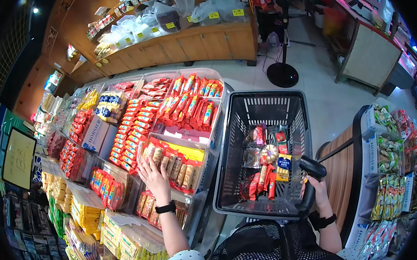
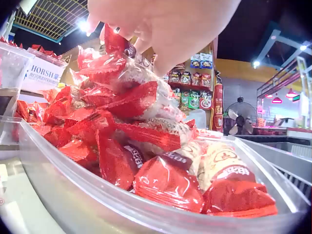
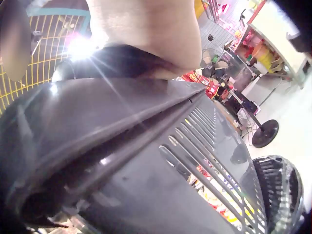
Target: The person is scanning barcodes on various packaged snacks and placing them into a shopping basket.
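Observation:
My left hand point(image 1: 154, 181) lies with fingers spread over the red-and-clear wrapped snack rolls point(image 1: 175, 168) in a clear plastic bin. In the left wrist view, the hand point(image 2: 168, 24) is at the top of the heaped rolls point(image 2: 151, 129), its fingertips partly hidden behind the top wrapper. My right hand point(image 1: 318, 190) grips the black handle point(image 1: 311, 165) of a dark plastic shopping basket point(image 1: 307, 123). Inside the basket lie several red stick packets point(image 1: 260, 180), a blue-and-yellow packet point(image 1: 283, 167) and other small wrapped snacks. The right wrist view shows the hand point(image 3: 151, 31) above the basket's slotted side point(image 3: 161, 195).
Bins of red-wrapped sweets point(image 1: 133, 128) fill the display on the left. A wooden counter point(image 1: 173, 48) with bagged goods stands behind, near a fan's round base point(image 1: 283, 75). At right, a curved wooden stand point(image 1: 339, 162) borders more snack bins point(image 1: 387, 195).

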A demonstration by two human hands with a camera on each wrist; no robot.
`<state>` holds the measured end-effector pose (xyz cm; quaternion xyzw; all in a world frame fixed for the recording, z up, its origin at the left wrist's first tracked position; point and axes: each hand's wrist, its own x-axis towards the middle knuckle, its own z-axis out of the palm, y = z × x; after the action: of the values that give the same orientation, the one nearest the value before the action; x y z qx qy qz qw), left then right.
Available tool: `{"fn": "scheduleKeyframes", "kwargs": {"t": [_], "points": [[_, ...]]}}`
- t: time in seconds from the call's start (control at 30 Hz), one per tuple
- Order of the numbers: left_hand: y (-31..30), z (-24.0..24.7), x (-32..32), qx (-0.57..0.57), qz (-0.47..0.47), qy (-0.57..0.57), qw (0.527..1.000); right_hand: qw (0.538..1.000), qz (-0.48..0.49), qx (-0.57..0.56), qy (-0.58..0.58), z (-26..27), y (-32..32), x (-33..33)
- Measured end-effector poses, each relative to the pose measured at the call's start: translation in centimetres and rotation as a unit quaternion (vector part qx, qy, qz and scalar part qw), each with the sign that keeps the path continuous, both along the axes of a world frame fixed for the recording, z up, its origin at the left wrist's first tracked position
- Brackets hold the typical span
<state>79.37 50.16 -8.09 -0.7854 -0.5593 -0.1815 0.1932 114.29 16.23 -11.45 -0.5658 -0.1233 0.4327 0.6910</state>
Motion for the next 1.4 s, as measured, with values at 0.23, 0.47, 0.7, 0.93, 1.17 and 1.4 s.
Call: {"fn": "scheduleKeyframes", "kwargs": {"t": [0.23,0.47,0.7,0.93,1.17,1.4], "points": [[0.2,0.7,0.6,-0.005,0.011,-0.007,1.000,1.000,-0.017,0.000,0.013,0.0,0.2,0.2],[-4.2,5.7,10.0,-0.054,-0.191,-0.206,0.958,1.000,-0.025,0.007,-0.004,0.6,0.7,0.2],[-10.3,-2.0,26.5,-0.337,-0.378,-0.056,0.861,0.999,-0.048,0.019,0.006,-0.6,0.5,0.5],[-13.0,-23.9,26.2,-0.502,-0.230,0.169,0.816,0.998,-0.069,0.012,0.004,-0.5,0.7,0.5],[-10.7,-22.3,25.7,-0.547,-0.219,0.141,0.796,0.995,-0.098,0.019,-0.012,-0.9,1.3,0.3],[-8.1,-16.3,26.1,-0.655,-0.244,0.025,0.715,0.998,-0.046,-0.029,-0.040,-0.8,0.9,0.3]]}}
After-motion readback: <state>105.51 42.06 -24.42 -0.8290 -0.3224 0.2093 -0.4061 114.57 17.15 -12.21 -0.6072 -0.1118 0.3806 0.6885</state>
